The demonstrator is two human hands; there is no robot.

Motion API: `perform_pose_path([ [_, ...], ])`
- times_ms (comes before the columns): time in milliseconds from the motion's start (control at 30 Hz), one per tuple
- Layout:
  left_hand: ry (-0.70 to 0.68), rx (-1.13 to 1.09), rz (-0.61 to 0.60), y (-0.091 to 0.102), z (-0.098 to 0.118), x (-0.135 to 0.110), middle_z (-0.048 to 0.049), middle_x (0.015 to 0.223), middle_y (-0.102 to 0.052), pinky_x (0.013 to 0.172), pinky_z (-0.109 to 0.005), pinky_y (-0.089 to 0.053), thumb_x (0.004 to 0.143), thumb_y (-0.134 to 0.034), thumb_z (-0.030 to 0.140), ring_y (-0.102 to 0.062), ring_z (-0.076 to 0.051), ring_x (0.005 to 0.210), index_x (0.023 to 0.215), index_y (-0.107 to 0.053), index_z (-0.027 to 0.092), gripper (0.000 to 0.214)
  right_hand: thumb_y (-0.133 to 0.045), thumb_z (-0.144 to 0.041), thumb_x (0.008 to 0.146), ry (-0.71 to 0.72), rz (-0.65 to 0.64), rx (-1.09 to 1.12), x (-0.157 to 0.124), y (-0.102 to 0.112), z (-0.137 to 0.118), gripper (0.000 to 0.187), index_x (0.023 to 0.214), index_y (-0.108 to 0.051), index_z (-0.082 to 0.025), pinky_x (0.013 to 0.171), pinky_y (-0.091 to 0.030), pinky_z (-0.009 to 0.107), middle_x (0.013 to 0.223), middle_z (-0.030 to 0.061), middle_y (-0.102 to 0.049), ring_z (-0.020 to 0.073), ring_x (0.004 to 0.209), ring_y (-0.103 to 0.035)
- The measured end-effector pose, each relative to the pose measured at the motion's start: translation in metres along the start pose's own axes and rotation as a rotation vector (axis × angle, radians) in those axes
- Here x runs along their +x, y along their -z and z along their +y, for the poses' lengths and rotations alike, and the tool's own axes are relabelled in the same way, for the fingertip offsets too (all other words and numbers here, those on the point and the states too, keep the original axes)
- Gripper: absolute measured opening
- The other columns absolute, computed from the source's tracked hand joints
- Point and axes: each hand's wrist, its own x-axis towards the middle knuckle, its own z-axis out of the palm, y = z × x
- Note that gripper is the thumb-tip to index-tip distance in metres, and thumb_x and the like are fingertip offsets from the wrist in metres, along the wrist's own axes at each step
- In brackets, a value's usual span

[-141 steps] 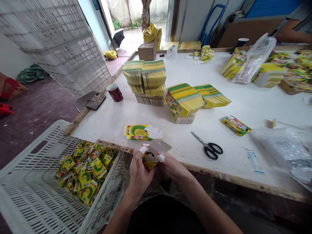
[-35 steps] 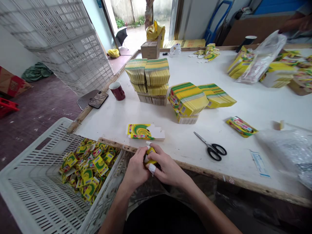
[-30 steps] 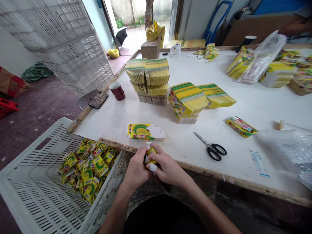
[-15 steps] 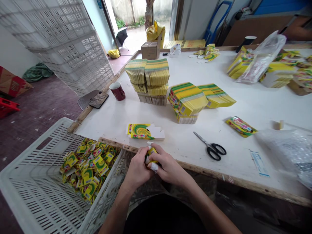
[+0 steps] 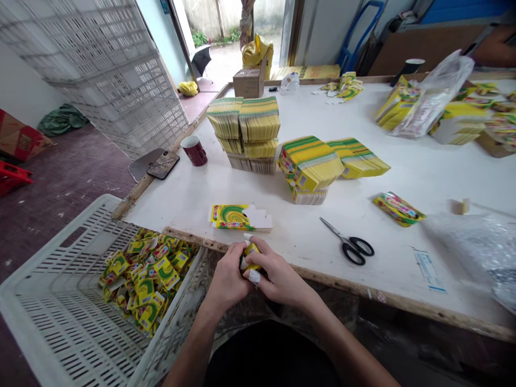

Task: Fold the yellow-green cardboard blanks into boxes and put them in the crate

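Both hands meet just below the table's near edge around one small yellow carton [image 5: 250, 256]. My left hand [image 5: 226, 277] wraps it from the left and my right hand [image 5: 278, 274] from the right, with taped fingertips pressed on it. Most of the carton is hidden by the fingers. A flat yellow-and-green carton blank [image 5: 237, 217] lies on the white table [image 5: 403, 177] right above my hands. To my lower left, a white slatted crate [image 5: 52, 322] holds several folded yellow cartons [image 5: 145, 279].
Tall stacks of flat blanks [image 5: 245, 131] and fanned piles [image 5: 312, 164] sit mid-table. Scissors [image 5: 349, 244], a yellow packet [image 5: 398, 208], a dark red mug [image 5: 194, 150] and a phone [image 5: 161, 164] lie around. Clear plastic bags [image 5: 479, 247] are at right; another person's arm [image 5: 489, 51] is far right.
4.7 s ago the carton's flaps stood open between my hands; now both hands are closed tight around it. Over the last second the hands barely shifted.
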Motion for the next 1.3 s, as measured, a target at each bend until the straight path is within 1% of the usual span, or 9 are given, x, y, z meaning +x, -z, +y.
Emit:
perform_pose_path([
  [133, 0.008, 0.002, 0.004, 0.0003, 0.0011, -0.0003, -0.0073, 0.108, -0.06, 0.088, -0.035, -0.047, 0.064, -0.056, 0.008, -0.059, -0.022, 0.099, 0.115, -0.048, 0.017, 0.052, -0.057, -0.009, 0.082, 0.002, 0.001, 0.005, 0.0003, -0.0007, 0.0006, 0.014, 0.091, -0.056, -0.02, 0.091, -0.045, 0.037, 0.122, 0.0103, -0.045, 0.023, 0.11, -0.053],
  [433, 0.019, 0.004, -0.002, -0.0011, 0.0006, -0.0007, -0.0086, 0.11, -0.059, 0.089, -0.036, -0.047, 0.065, -0.055, 0.009, -0.058, -0.022, 0.1, 0.116, -0.048, 0.016, 0.051, -0.056, -0.01, 0.082, -0.01, 0.006, 0.006, 0.0003, -0.0011, -0.0005, 0.013, 0.091, -0.055, -0.02, 0.092, -0.045, 0.038, 0.121, 0.0109, -0.046, 0.0237, 0.11, -0.052],
  [667, 0.012, -0.018, -0.016, 0.0007, 0.002, 0.0002, -0.0087, 0.11, -0.058, 0.09, -0.036, -0.046, 0.065, -0.059, 0.011, -0.058, -0.022, 0.101, 0.116, -0.048, 0.015, 0.053, -0.055, -0.014, 0.086, -0.025, 0.017, 0.025, 0.0004, -0.0029, 0.0041, 0.006, 0.089, -0.055, -0.019, 0.094, -0.043, 0.038, 0.121, 0.0124, -0.047, 0.025, 0.115, -0.05],
  [767, 0.014, -0.017, -0.014, 0.0007, 0.0014, 0.0, -0.0084, 0.11, -0.058, 0.091, -0.036, -0.046, 0.065, -0.059, 0.011, -0.058, -0.023, 0.102, 0.116, -0.049, 0.016, 0.052, -0.056, -0.014, 0.086, -0.024, 0.031, 0.038, 0.0013, -0.0034, 0.0049, 0.006, 0.09, -0.054, -0.019, 0.094, -0.043, 0.037, 0.121, 0.0123, -0.048, 0.0251, 0.117, -0.049],
  [900, 0.02, -0.018, -0.018, 0.001, 0.0019, -0.0005, -0.0089, 0.112, -0.059, 0.09, -0.036, -0.047, 0.066, -0.06, 0.013, -0.058, -0.023, 0.102, 0.116, -0.048, 0.016, 0.052, -0.057, -0.014, 0.085, -0.018, 0.046, 0.05, 0.0022, -0.0035, 0.0045, 0.008, 0.09, -0.053, -0.02, 0.093, -0.043, 0.036, 0.121, 0.0118, -0.048, 0.0239, 0.114, -0.051],
  [1100, 0.021, -0.018, -0.018, 0.0022, 0.0035, -0.0016, -0.0099, 0.112, -0.059, 0.091, -0.038, -0.047, 0.065, -0.059, 0.013, -0.058, -0.024, 0.103, 0.116, -0.048, 0.016, 0.052, -0.058, -0.013, 0.084, -0.009, 0.049, 0.06, 0.0011, -0.0033, 0.0042, 0.01, 0.09, -0.053, -0.02, 0.094, -0.042, 0.035, 0.119, 0.0113, -0.049, 0.0233, 0.115, -0.05],
  [1300, 0.018, -0.022, -0.014, 0.0031, 0.005, -0.0021, -0.0098, 0.11, -0.06, 0.088, -0.038, -0.048, 0.066, -0.059, 0.013, -0.059, -0.023, 0.1, 0.115, -0.047, 0.016, 0.05, -0.059, -0.014, 0.084, 0.006, 0.068, 0.064, 0.0003, -0.0032, 0.0032, 0.011, 0.09, -0.053, -0.021, 0.093, -0.043, 0.035, 0.119, 0.0103, -0.048, 0.0221, 0.11, -0.053],
])
